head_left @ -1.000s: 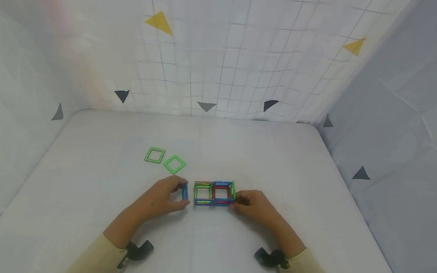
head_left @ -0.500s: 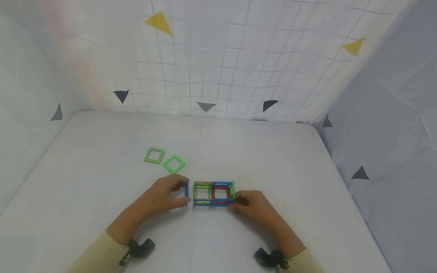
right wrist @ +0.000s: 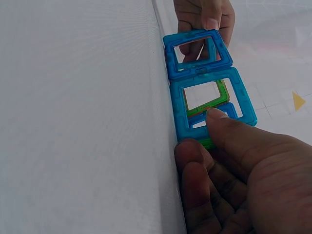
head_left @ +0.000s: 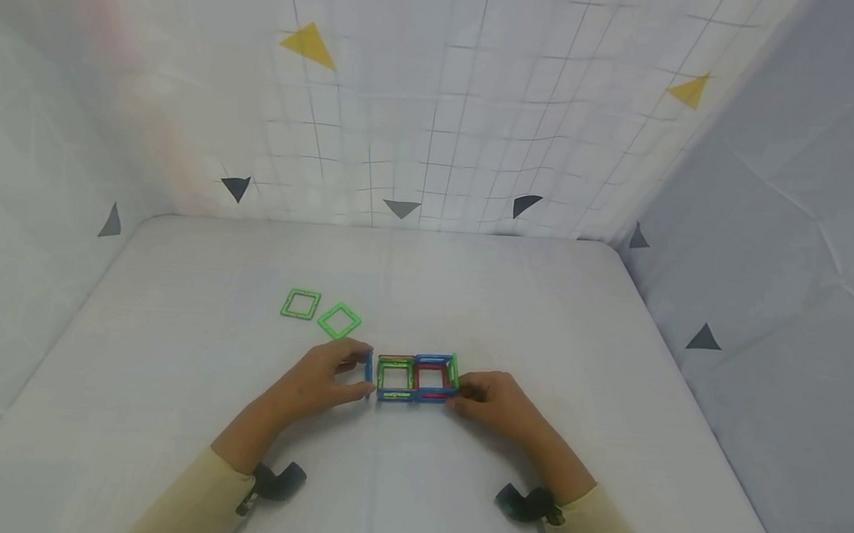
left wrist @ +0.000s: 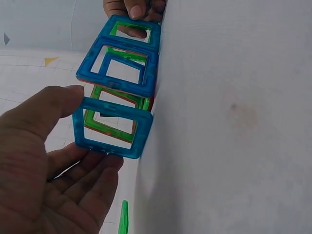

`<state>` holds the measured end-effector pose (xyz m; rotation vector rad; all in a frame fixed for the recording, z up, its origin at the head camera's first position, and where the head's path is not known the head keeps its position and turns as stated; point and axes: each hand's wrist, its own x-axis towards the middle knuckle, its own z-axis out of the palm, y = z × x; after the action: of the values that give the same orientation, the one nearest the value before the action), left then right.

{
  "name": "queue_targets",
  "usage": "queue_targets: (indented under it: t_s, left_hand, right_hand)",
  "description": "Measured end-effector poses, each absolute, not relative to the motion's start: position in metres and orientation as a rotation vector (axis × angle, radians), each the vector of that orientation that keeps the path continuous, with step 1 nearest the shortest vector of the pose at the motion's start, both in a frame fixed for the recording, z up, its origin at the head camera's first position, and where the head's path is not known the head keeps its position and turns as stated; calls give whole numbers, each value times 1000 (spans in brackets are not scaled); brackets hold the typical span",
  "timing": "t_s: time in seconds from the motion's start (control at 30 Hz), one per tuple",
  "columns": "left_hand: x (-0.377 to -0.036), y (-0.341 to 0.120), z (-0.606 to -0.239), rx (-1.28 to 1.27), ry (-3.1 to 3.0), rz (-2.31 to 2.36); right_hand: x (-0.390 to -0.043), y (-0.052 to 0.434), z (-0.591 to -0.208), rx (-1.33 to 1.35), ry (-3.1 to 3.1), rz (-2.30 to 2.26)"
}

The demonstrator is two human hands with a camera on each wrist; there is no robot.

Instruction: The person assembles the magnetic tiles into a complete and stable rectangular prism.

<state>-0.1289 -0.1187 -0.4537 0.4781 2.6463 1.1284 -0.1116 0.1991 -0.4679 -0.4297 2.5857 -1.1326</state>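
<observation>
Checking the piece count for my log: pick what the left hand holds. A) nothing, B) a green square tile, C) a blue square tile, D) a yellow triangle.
C: the left hand pinches an upright blue square tile beside the tile structure; the two green squares lie apart on the table.

We see bright, even, diffuse light with no glare. Soft, faint shadows lie under the forearms on the desk. The head view bends straight lines at its edges. In both wrist views the nearest fingers look slightly soft.
</observation>
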Motion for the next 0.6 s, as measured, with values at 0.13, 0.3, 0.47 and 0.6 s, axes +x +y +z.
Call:
queue_targets:
  t_s: [0.13,0.3,0.47,0.6]
  left_hand:
    - [-131,-120,-455,522,2630,1162]
    - [-135,-121,-459,580,2589,1214]
    - [-136,-121,-458,608,2560,1232]
    - [-137,-121,-456,607,2557,1224]
  right_hand:
    - [-112,199,-468,-431,2585,-1133]
    - [-113,200,-469,-443,2597,-1126]
    - [-113,201,-470,-443,2600,-1117]
    - [-114,200,-470,-443,2597,-1112]
